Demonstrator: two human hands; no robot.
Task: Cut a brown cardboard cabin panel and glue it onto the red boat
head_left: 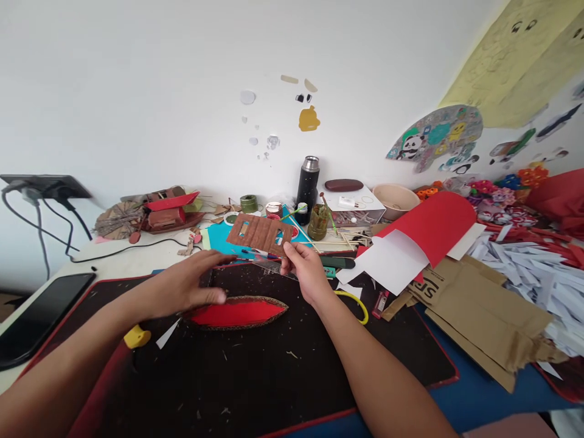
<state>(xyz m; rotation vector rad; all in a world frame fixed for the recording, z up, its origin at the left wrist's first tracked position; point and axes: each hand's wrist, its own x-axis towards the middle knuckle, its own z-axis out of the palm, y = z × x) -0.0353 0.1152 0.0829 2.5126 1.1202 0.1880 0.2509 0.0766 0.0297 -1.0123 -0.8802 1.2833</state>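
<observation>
My right hand point(302, 267) pinches one corner of a brown cardboard piece point(261, 233) with cut-out openings, holding it up above the mat. My left hand point(189, 286) hovers with thumb and fingers apart, holding nothing. Below and beside it on the dark mat point(255, 371) lies a boat-shaped cardboard piece point(239, 312) with a red inside and a brown rim; my left thumb overlaps its left part in the view. A small white paper scrap point(168, 333) and a yellow-handled tool point(137, 337) lie near my left forearm.
A phone point(45, 313) lies at the left. A black thermos point(308, 182), a brush jar point(319, 222) and a white box point(351, 205) stand at the back. Red paper point(429, 228), flattened cardboard point(493, 316) and white folded strips point(524, 267) fill the right. Yellow scissor handles point(360, 306) rest near my right wrist.
</observation>
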